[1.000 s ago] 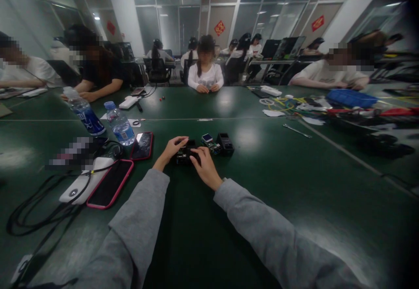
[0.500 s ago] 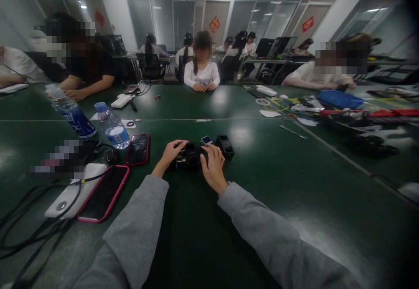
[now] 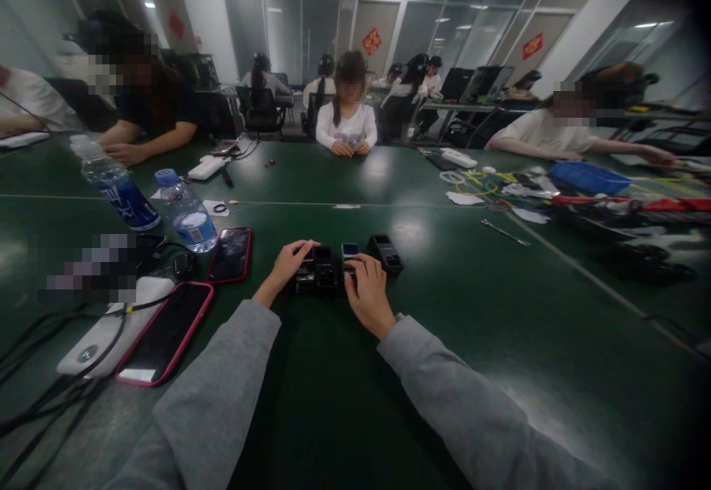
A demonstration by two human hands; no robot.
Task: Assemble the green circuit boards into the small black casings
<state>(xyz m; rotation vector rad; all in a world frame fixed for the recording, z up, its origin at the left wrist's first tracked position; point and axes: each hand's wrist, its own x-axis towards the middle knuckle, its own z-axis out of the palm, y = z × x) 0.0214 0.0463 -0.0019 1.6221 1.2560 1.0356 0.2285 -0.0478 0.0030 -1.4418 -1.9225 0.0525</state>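
Observation:
My left hand [image 3: 289,262] rests on the left side of a small black electronic block [image 3: 316,275] on the green table [image 3: 389,371], fingers curled over its top. My right hand [image 3: 367,292] has its fingers closed on a small circuit module with a blue screen [image 3: 349,250] just right of the block. A black open case [image 3: 385,251] stands further right, untouched. Both arms wear grey sleeves.
At the left lie two phones [image 3: 167,331] [image 3: 230,253], a white power bank [image 3: 97,334] with black cables, and two water bottles [image 3: 186,212] [image 3: 114,185]. Wires, a blue tray [image 3: 589,177] and tools cover the right. Several people sit around the table.
My right hand left the black block and moved right onto the screen module. The left hand stayed on the block. The view shifted slightly.

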